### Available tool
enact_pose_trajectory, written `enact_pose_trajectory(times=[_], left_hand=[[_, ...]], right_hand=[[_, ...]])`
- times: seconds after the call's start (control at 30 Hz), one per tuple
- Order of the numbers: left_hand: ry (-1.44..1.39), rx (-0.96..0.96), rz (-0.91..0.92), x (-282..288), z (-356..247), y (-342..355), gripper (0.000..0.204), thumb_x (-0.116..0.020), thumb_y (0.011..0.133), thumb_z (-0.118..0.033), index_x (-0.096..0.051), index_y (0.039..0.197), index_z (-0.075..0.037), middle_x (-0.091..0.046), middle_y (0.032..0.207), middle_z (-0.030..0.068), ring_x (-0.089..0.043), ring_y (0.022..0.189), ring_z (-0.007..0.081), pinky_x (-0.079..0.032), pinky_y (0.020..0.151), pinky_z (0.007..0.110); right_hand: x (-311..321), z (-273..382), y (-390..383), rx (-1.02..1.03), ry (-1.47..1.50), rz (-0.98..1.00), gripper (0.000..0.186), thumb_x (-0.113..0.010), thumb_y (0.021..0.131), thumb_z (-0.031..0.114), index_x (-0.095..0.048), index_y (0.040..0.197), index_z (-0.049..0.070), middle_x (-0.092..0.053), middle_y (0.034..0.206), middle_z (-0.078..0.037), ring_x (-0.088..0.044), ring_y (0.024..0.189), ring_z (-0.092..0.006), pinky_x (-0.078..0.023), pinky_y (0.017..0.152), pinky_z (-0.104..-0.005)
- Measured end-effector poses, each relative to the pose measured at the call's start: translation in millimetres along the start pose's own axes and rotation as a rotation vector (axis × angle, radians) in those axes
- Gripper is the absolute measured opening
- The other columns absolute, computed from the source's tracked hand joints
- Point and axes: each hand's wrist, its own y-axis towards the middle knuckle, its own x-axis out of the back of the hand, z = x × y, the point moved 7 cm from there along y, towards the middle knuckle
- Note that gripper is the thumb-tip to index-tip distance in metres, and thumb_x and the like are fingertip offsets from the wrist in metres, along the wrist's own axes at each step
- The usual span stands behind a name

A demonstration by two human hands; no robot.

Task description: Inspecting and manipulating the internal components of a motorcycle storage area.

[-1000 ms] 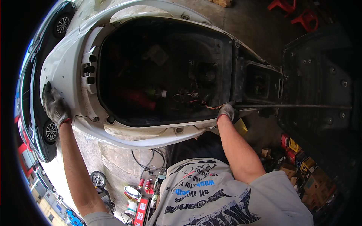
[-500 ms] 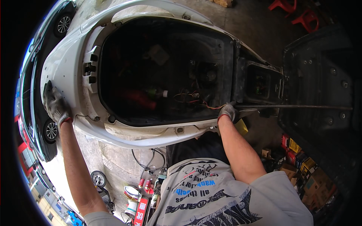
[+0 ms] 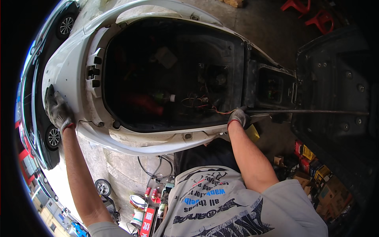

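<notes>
My gloved left hand (image 3: 59,108) lies with fingers extended on the white rear body panel (image 3: 71,65) of a scooter. At the front right rim of the open dark storage bucket (image 3: 138,59), my gloved right hand (image 3: 238,117) is closed where thin red and yellow wires (image 3: 219,110) meet the end of a long dark rod (image 3: 300,111); what it grips is hidden. Inside the bucket lie a bottle with a white cap (image 3: 171,98), a dim red item (image 3: 154,108), a pale item (image 3: 166,56) and loose wiring.
The raised black seat (image 3: 331,67) hangs at the right. Red plastic chairs (image 3: 319,21) stand behind. Cars (image 3: 51,154) are at the left, a loose wheel (image 3: 102,187) and cables (image 3: 150,172) on the floor below, piled boxes and cartons (image 3: 327,191) at the lower right.
</notes>
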Motion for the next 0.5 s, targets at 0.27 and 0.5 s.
enact_pose_trajectory(times=[0.27,0.5], left_hand=[[-0.015,0.028,0.003,0.2,-1.0,0.2,0.036,-0.041,0.082,-0.02,-0.051,0.112,-0.004,-0.052,0.113,0.0144,-0.048,0.105,0.0264,-0.034,0.092,0.033],[0.016,-0.004,0.006,-0.1,-2.5,1.7,0.036,-0.041,0.082,-0.02,-0.051,0.112,-0.003,-0.051,0.113,0.0143,-0.047,0.106,0.0266,-0.034,0.092,0.033]], right_hand=[[1.4,4.7,-1.5,0.004,-0.019,0.098,0.066,-0.039,0.075,0.059,-0.058,0.091,-0.003,-0.059,0.093,-0.02,-0.058,0.087,-0.0323,-0.044,0.076,-0.0385],[4.9,4.9,-3.3,0.034,-0.009,0.096,0.067,-0.039,0.075,0.059,-0.056,0.094,-0.003,-0.059,0.095,-0.021,-0.057,0.09,-0.0325,-0.043,0.078,-0.0384]])
